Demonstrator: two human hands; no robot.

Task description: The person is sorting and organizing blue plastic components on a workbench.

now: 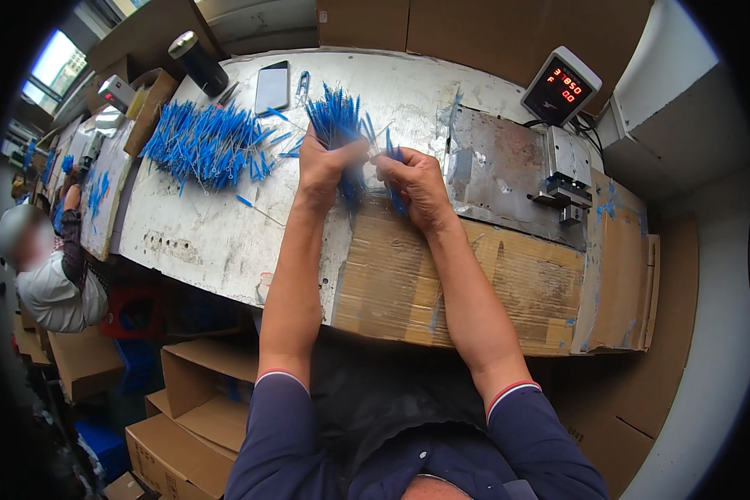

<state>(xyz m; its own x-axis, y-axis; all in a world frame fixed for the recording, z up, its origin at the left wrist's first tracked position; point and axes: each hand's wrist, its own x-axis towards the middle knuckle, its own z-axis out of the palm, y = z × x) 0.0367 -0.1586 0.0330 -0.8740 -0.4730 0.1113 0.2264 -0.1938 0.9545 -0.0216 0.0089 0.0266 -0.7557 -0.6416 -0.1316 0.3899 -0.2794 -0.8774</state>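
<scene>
My left hand (323,169) is closed round a thick bundle of thin blue wire-stemmed brushes (335,115), their tips fanning out above and below the fist. Close beside it, my right hand (418,185) pinches a few blue brushes (397,202) between thumb and fingers. The two hands nearly meet over the edge of a cardboard sheet (475,283) on the white worktable (217,250). To the left lies a big loose heap of the same brushes (204,143). One stray brush (246,202) rests in front of the heap.
Behind the heap are a dark tumbler (200,67) and a phone (272,88). On the right sit a metal plate with a clamp-like fixture (568,196) and a box with a red digital display (562,87). At far left a person (54,279) works at another table. Cardboard boxes (196,417) stand below.
</scene>
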